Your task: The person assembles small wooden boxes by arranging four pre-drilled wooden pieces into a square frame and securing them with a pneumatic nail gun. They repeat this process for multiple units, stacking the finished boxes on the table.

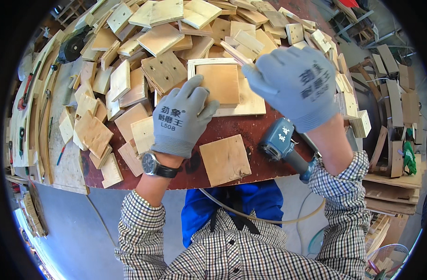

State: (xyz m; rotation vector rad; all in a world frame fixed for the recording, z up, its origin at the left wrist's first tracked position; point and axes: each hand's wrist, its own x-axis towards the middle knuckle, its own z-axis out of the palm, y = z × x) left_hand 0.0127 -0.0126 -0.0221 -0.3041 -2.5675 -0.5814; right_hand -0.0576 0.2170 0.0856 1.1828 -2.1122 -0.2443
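Observation:
In front of me a square plywood piece (218, 84) lies inside a light L-shaped edge on a larger plywood board (251, 100). My left hand (180, 116), in a grey glove, is closed at the left side of the square piece, its fingertips and thumb against it. My right hand (295, 86), gloved too, is closed around the near end of a thin wooden strip (235, 52) seen edge-on; the palm side is hidden. A loose plywood square (225, 160) lies at the table's near edge. Right of it rests a blue nail gun (279, 140).
A heap of plywood pieces (160, 39) covers the far and left parts of the dark red table (181, 175). Screwdrivers and other hand tools lie on the left board (66, 163). A hose (260, 220) crosses my lap. Wooden boards (395, 107) are stacked at right.

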